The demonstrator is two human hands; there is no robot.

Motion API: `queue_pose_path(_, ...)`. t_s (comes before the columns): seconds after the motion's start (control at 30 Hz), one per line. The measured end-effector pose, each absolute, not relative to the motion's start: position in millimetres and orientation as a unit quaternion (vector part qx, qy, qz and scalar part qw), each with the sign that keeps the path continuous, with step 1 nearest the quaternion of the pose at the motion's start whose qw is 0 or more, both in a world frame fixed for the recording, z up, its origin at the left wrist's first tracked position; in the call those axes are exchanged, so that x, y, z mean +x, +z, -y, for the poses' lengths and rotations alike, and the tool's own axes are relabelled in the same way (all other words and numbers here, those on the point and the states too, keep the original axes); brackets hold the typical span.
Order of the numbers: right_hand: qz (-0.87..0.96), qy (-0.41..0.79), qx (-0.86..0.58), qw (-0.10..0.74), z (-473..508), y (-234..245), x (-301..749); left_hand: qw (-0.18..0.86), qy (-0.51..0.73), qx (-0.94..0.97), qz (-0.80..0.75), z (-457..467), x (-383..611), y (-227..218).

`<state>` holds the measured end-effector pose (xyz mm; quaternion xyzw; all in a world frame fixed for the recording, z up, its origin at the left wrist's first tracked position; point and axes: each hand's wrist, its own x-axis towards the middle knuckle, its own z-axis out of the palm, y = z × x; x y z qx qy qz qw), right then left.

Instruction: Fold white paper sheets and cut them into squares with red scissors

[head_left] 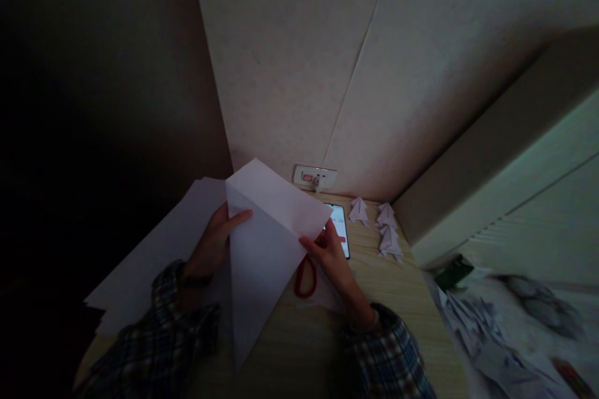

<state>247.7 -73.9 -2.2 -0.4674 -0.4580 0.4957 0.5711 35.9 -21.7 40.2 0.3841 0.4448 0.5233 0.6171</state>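
Observation:
I hold a white sheet of paper [266, 243], folded into a pointed shape, above a wooden table [397, 299]. My left hand [213, 243] grips its left edge with the thumb laid across the front. My right hand [330, 255] pinches the right edge near the fold. Both arms wear plaid sleeves. Under the paper lies a stack of white sheets [154, 255] on the left side of the table.
Red-handled scissors [305, 277] lie beneath the folded paper. A lit phone [340, 227] rests near the wall below a socket [314, 177]. Three folded paper figures [384, 224] stand at the back right. Paper scraps [486, 336] lie at right on a bed.

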Motion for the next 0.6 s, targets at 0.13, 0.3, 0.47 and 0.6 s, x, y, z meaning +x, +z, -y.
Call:
queue_pose_path(0.13, 0.484, 0.441, -0.498, 0.568, 74.9, -5.7, 250.1, 0.599, 0.563, 0.387, -0.418, 17.0, 35.4, 38.5)
queue_pose_path(0.3, 0.495, 0.393, -0.528, 0.568, 77.7, -4.0, 250.6, 0.581, 0.591, 0.378, -0.413, 13.7, 34.4, 36.7)
queue_pose_path(0.47, 0.476, 0.403, -0.528, 0.577, 77.3, -1.3, 250.5, 0.571, 0.599, 0.382, -0.412, 14.2, 34.0, 36.0)
queue_pose_path(0.6, 0.428, 0.479, -0.479, 0.599, 76.4, 3.6, 248.7, 0.574, 0.606, 0.370, -0.409, 13.8, 34.9, 36.3)
